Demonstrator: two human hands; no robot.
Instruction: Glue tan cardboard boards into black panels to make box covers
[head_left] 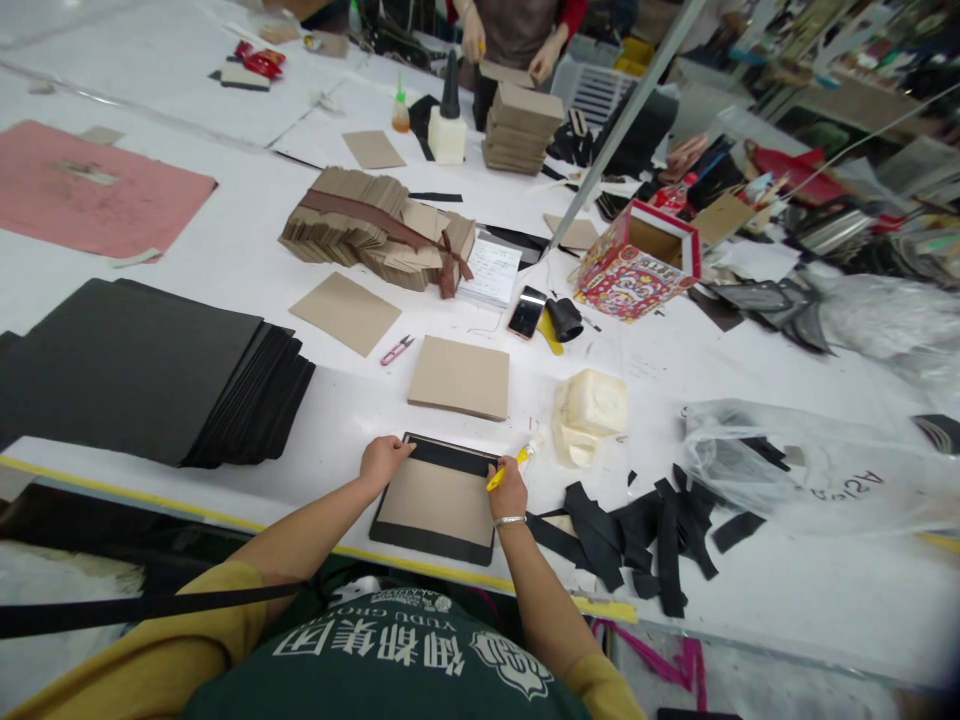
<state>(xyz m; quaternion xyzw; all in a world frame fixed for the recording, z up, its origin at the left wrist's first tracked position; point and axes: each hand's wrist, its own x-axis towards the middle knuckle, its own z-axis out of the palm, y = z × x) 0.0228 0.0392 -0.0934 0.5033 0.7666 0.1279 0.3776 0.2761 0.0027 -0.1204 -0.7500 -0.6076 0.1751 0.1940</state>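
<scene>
A brown board (437,497) with black strips along its far and near edges lies at the table's front edge. At its far left corner, my left hand (385,461) presses closed fingers on the black strip (454,456). My right hand (510,490) is closed around a yellow brush (507,473) and touches the strip's right end. The brush's bristles point away to the right, beside a cream plastic container (592,405). Just beyond the board sits a stack of brown boards (459,377).
Black sheets (150,350) are stacked on the left. Black strips (660,530) and a plastic bag (810,470) lie on the right. Farther off are pink snips (397,350), a phone (527,311), tied brown boards (367,225), a red box (637,262) and another person's hands (510,50).
</scene>
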